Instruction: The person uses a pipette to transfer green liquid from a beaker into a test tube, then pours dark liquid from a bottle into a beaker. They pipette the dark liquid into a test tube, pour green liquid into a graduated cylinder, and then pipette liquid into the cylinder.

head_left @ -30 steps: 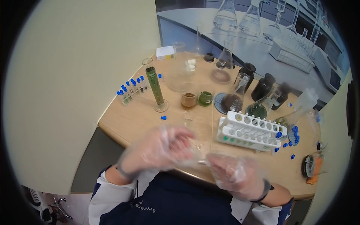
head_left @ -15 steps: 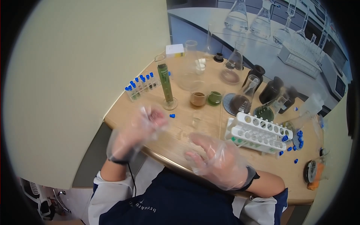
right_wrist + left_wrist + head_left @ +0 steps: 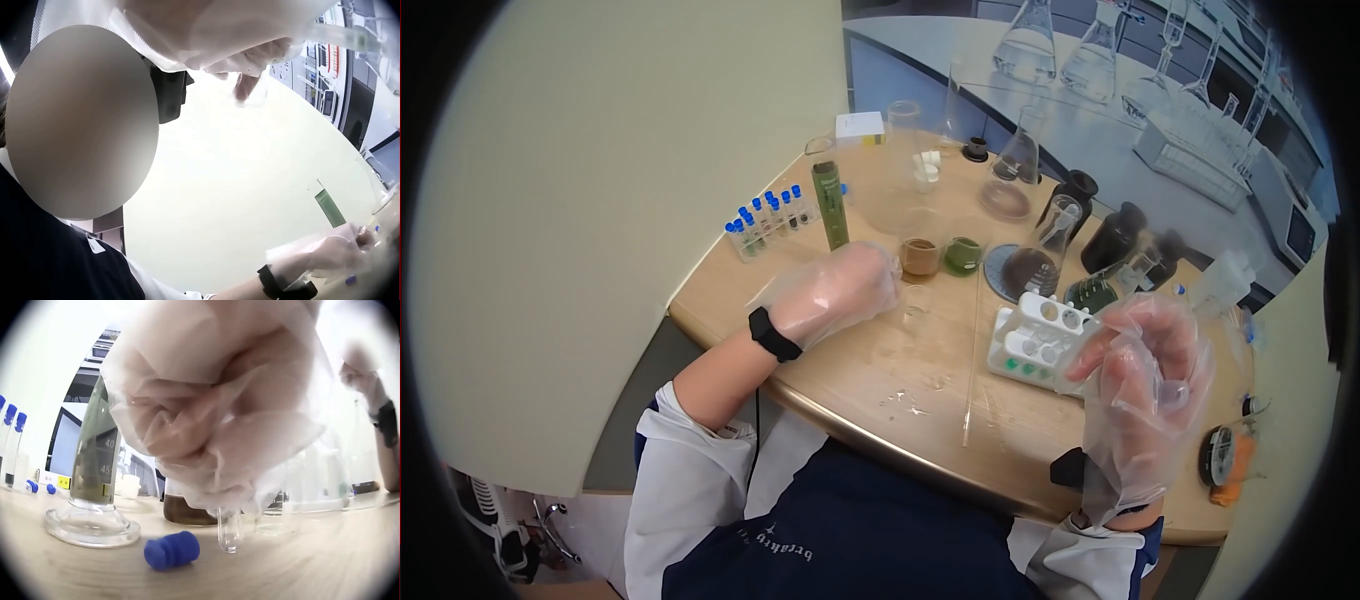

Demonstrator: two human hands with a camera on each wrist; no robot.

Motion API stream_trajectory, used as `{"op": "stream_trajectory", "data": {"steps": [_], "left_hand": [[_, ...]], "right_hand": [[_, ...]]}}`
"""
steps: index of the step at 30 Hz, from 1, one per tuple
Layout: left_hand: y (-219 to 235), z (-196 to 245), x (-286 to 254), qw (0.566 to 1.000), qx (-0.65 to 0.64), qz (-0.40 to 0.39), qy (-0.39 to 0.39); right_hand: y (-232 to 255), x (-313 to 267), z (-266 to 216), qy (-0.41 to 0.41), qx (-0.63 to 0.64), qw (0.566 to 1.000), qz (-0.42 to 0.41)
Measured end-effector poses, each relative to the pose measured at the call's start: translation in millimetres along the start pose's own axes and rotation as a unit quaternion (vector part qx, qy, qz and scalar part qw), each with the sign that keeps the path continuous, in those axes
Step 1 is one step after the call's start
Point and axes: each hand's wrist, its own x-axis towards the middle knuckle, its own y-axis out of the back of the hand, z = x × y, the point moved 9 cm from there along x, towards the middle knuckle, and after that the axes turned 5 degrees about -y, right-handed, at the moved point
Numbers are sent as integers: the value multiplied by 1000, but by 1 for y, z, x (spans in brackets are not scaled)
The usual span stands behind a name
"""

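Note:
My gloved left hand [image 3: 830, 292] is curled beside the green-filled cylinder [image 3: 830, 205]. In the left wrist view its fingers pinch a small glass tube [image 3: 229, 536], whose rounded bottom shows just above the table beside a blue stopper [image 3: 172, 550]. At the right, my gloved right hand [image 3: 1145, 385] is raised over the white rack [image 3: 1025, 350] with fingers bent. A clear tube-like piece [image 3: 340, 37] sticks out from those fingers in the right wrist view; what kind it is, I cannot tell. The hand hides the rack's right part.
Beakers of brown [image 3: 919, 260] and green liquid [image 3: 962, 256] stand past my left hand. Behind the rack are flasks and dark bottles [image 3: 1114, 240]. A small rack of blue-capped tubes [image 3: 770, 222] stands at the left. Water drops and a thin rod [image 3: 974, 380] lie in front.
My left hand has moved forward and right, down to the table by the cylinder. The right hand has gone right from the table's front to above the rack and holds a clear piece.

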Motion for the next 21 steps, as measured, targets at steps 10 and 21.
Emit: {"op": "stream_trajectory", "data": {"steps": [10,21], "left_hand": [[25,-1,-15,992,-102,13,79],[73,-70,-28,978,-121,141,99]], "right_hand": [[-1,9,8,-22,2,998,-53],[-96,-49,76,-62,-220,843,-488]]}}
